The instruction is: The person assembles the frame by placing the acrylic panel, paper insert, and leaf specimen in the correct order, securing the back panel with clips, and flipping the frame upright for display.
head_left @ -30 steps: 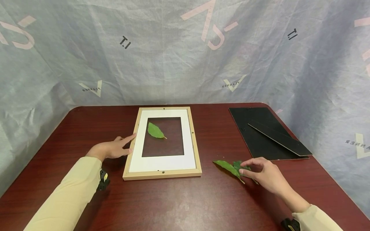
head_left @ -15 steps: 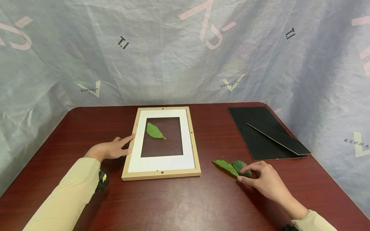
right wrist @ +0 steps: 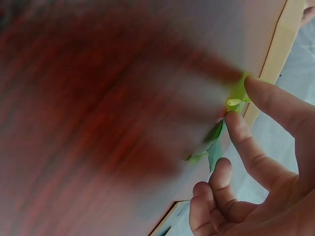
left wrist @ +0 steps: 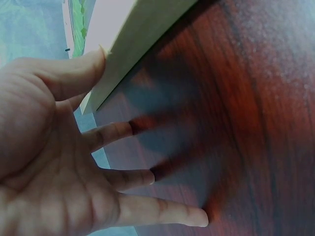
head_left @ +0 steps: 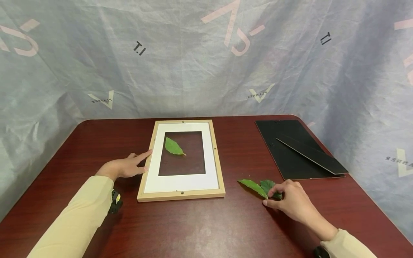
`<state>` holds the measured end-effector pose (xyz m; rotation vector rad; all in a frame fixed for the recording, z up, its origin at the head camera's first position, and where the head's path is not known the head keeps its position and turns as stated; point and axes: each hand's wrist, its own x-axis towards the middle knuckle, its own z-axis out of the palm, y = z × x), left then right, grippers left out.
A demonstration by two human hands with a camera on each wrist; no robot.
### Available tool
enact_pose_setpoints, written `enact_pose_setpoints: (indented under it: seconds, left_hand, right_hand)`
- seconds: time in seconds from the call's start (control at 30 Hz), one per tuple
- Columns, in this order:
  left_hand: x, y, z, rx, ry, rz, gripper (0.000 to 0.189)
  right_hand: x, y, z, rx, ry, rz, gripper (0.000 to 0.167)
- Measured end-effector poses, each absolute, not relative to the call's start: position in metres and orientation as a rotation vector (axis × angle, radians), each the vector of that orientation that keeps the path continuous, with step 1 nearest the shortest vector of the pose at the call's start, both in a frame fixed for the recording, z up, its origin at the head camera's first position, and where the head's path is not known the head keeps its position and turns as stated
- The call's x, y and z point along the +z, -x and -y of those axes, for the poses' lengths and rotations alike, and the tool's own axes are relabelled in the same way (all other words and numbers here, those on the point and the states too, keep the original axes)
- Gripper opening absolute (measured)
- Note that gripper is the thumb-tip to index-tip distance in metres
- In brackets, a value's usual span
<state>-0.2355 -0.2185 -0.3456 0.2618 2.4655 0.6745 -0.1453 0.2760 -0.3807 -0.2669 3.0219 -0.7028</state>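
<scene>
My left hand (head_left: 127,166) lies along the left side of a light wooden picture frame (head_left: 220,172), thumb and fingertips touching its edge. In the left wrist view, the thumb (left wrist: 81,73) is against the wood while other fingers spread toward the table. A white mat (head_left: 180,182) sits inside the frame, and one green leaf (head_left: 173,146) lies in its window. To the right, my right hand (head_left: 292,200) reaches down to a light green leaf (head_left: 253,186) and a darker leaf (head_left: 266,185). Its thumb and index fingertips stand slightly apart around the light leaf's stem end (right wrist: 234,102).
A black backing board (head_left: 274,143) with a hinged stand (head_left: 314,156) lies at the table's right back. Grey printed fabric (head_left: 180,71) hangs behind the dark red wooden table (head_left: 193,229). Both wrists wear dark straps.
My right hand has shifted slightly left and down from the darker leaf toward the light leaf's stem end. My left hand and the picture frame stay in place.
</scene>
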Motion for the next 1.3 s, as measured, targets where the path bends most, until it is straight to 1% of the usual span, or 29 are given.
enact_pose_setpoints:
  seconds: [0.27,0.47,0.83,1.0,1.3]
  left_hand:
    - [-0.353,0.241,0.22,0.691,-0.264,-2.435,0.075]
    - [-0.346,0.237,0.216,0.678,-0.252,-2.456,0.075]
    - [-0.344,0.235,0.217,0.672,-0.258,-2.461,0.073]
    - [-0.344,0.235,0.217,0.683,-0.261,-2.458,0.073]
    - [-0.345,0.235,0.218,0.685,-0.261,-2.46,0.073]
  right_hand:
    - [-0.379,0.147,-0.273,-0.648,0.246,-3.0,0.021]
    - [-0.378,0.146,-0.272,-0.663,0.214,-2.979,0.021]
    - [-0.377,0.147,-0.272,-0.722,0.267,-3.017,0.022]
    - [-0.372,0.148,-0.272,-0.722,0.277,-3.031,0.02]
    - [-0.362,0.157,-0.268,-0.751,0.276,-3.043,0.008]
